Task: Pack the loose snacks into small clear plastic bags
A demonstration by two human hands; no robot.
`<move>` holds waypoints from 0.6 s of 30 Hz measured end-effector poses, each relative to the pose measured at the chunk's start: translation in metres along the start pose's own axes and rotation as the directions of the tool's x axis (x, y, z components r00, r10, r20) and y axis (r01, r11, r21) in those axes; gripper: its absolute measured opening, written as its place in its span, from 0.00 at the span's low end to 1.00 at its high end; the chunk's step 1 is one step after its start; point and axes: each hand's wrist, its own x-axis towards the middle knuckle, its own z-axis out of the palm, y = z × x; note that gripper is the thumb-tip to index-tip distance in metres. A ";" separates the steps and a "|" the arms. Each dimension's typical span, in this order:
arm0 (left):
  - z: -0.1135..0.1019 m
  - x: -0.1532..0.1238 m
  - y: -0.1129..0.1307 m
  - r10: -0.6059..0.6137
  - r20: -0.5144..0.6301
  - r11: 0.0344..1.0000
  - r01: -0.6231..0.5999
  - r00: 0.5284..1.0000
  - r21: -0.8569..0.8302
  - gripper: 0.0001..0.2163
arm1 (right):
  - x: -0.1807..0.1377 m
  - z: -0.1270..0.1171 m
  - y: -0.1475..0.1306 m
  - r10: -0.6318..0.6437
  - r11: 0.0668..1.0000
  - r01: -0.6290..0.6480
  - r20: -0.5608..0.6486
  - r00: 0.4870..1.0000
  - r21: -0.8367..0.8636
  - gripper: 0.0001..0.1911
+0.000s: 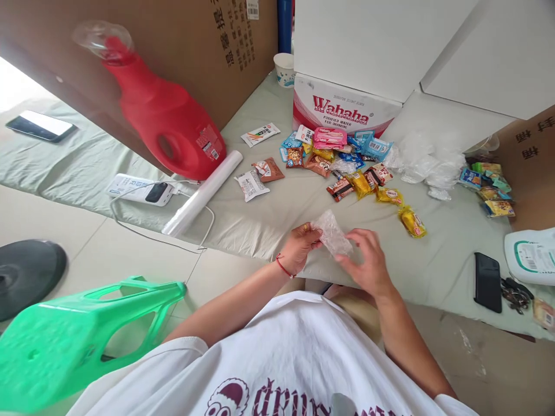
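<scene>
A small clear plastic bag (333,233) is held between both my hands above the front edge of a pale green cloth (269,219). My left hand (300,247), with a red string at the wrist, pinches the bag's left end. My right hand (367,267) grips its right side with the fingers curled. Beyond my hands lies a heap of small snack packets (336,159), with yellow ones (411,222) trailing toward me on the right.
A red detergent jug (167,118) lies by a cardboard box. A roll of clear bags (203,193), a power bank (141,189), a Wahaha carton (342,110), loose clear bags (427,164), a black phone (488,282), keys (517,293) and a green stool (82,335) surround me.
</scene>
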 end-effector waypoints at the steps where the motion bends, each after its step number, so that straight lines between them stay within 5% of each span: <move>1: 0.002 0.000 -0.001 0.007 0.010 1.000 -0.007 1.000 0.003 0.17 | 0.002 0.006 -0.002 -0.010 1.000 0.011 0.056 0.998 -0.026 0.17; 4: 0.003 0.001 -0.002 0.024 0.008 1.000 -0.024 1.000 0.002 0.18 | 0.004 0.022 -0.001 0.035 0.999 -0.032 0.117 0.993 -0.031 0.04; 11: -0.006 -0.004 -0.003 -0.037 0.072 0.999 0.035 0.997 0.018 0.21 | -0.006 0.030 0.011 0.273 0.911 -0.290 0.100 0.957 0.294 0.07; 18: -0.004 0.000 -0.013 0.004 0.076 0.987 -0.016 0.997 0.158 0.17 | -0.009 0.033 0.009 0.303 0.883 -0.327 0.122 0.945 0.337 0.07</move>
